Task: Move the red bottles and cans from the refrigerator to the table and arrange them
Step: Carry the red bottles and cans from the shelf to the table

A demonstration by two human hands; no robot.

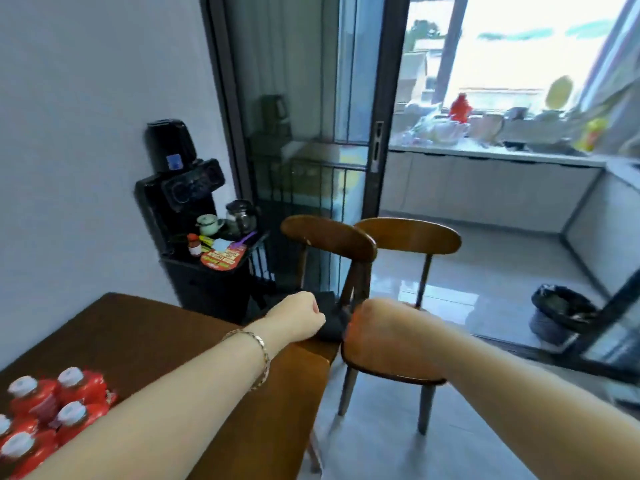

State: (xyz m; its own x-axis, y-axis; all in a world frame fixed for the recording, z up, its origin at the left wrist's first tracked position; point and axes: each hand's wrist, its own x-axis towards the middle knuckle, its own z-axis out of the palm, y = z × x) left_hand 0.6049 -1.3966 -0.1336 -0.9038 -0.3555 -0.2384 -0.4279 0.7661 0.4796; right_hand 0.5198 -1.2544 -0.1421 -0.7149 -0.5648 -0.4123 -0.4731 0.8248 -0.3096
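Head view: red bottles (pixel 59 403) upright, clustered on worktop (pixel 145 334) near left corner, seemingly grouped for arranging; left hand (pixel 298 317) and right hand (pixel 375 329) apart, each fisted, empty, probably between fridge trips.

Daylight from the window (pixel 519 46) at upper rt — blown out to white, w/ glare on the glossy floor (pixel 433 296). Rest evenly lit, shadows soft. Whole view soft w/ motion blur — right hand (pixel 377 337) and red bottles (pixel 45 410) smeared; wide-angle bends the door frame (pixel 223 98).
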